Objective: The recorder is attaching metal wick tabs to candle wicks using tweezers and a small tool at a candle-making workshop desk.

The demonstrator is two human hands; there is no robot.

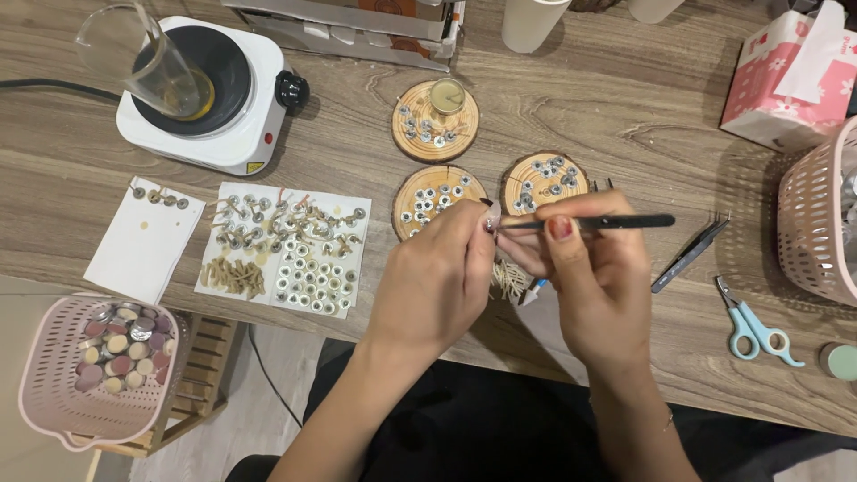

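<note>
1. Black tweezers (594, 221) are held in the right hand (594, 286), pinched between thumb and forefinger; they lie nearly level, tips pointing left.
2. The left hand (437, 277) is closed on a small metal wick tab (492, 217) held at its fingertips; the tab is too small to tell its exact attitude.
3. The tab sits right at the tweezer tips, just above the near edge of two wooden slices (437, 198); whether the tips actually touch it cannot be told.
4. Judgement: the work in hand looks like fine fitting at the tab; it calls for steady, braced hands, light pressure, and the tweezer tips kept in line with the tab's centre so that it does not twist or spring loose.
5. A bundle of pale wick strands (511, 278) lies on the wooden table (625, 116) beneath both hands; a sheet of paper (344, 210) to the left carries further tabs and wicks.
6. A white hot plate (201, 143) with a tilted glass beaker (156, 62) stands well apart at upper left; blue-handled scissors (754, 326) lie to the right.
</note>
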